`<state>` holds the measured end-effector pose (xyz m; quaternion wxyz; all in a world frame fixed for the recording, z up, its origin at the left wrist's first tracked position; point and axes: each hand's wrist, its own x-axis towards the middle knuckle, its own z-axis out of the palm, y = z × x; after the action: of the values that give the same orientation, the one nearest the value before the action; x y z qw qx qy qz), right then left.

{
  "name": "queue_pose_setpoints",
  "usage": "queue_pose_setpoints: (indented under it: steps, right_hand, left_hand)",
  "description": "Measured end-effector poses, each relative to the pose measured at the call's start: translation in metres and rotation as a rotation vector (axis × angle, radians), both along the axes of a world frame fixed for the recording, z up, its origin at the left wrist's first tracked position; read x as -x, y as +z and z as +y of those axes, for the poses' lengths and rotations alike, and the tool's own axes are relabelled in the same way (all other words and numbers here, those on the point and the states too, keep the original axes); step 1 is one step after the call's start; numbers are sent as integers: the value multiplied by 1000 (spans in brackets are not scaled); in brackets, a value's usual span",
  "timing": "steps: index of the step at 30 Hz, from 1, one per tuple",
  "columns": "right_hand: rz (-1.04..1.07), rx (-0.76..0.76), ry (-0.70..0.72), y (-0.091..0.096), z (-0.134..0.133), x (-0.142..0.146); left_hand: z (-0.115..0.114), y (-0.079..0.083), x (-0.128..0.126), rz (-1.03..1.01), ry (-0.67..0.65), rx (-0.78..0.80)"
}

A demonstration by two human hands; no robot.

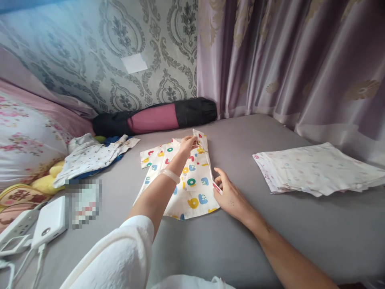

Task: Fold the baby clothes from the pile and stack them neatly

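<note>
A small white shirt (pixel 183 184) printed with colourful letters lies spread on the grey bed sheet, one short sleeve pointing left. My left hand (pixel 189 145), with a pale bangle on its wrist, pinches the shirt near its upper right shoulder, where the cloth is turned over. At the lower right side edge, my right hand (pixel 230 194) has its fingers curled round a bit of the shirt's edge. Part of the shirt is hidden beneath my left forearm.
Folded patterned cloths (pixel 319 168) lie stacked at right. A black and pink long bag (pixel 153 117) rests against the wall. Loose clothes (pixel 90 156), a yellow plush toy (pixel 48 180), a white power bank (pixel 49 222) and a power strip (pixel 18 228) with cables are at left.
</note>
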<state>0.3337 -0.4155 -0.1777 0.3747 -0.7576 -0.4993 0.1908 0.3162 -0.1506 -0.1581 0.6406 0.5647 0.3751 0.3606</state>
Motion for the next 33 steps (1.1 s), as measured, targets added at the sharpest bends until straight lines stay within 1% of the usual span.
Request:
queue_pose_setpoints:
  steps: [5, 11, 14, 17, 20, 22, 25, 27, 29, 33]
  right_hand:
    - [-34, 10, 101, 0, -2, 1]
    - [-136, -2, 261, 0, -5, 2]
    - [-174, -34, 353, 1, -6, 1]
    - [-178, -36, 430, 6, -6, -3]
    - [-130, 30, 497, 15, -2, -9]
    - [-140, 63, 484, 20, 6, -13]
    - [-287, 48, 346, 20, 27, -17]
    - [-396, 65, 281, 15, 46, -17]
    - [-468, 131, 263, 9, 66, -16]
    - [-520, 251, 228, -4, 104, -16]
  left_hand:
    - [3, -12, 28, -89, 6, 30]
    - [1, -31, 53, -85, 62, 23]
    - [-5, -37, 62, -78, 59, -47]
    - [-11, -40, 68, -85, 60, -122]
    - [-14, -42, 68, -49, 136, -127]
    - [-14, -45, 66, -22, 169, -144]
    - [-11, -54, 61, -16, 173, -225]
    - [-9, -59, 58, -15, 161, -284]
    - [-8, -62, 57, -4, 159, -338]
    - [-11, -60, 56, 73, 194, -417]
